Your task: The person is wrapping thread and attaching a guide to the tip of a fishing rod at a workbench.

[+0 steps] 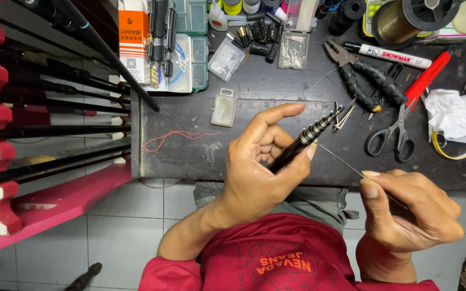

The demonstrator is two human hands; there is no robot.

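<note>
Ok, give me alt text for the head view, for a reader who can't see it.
Left hand grips a black rod section with ringed guides at its tip, while the right hand pinches a thin wire leading to it. Behind, a dark workbench holds pliers, scissors and a red thread.

One head-worn camera looks steeply down – close over the workbench (190, 156).
</note>
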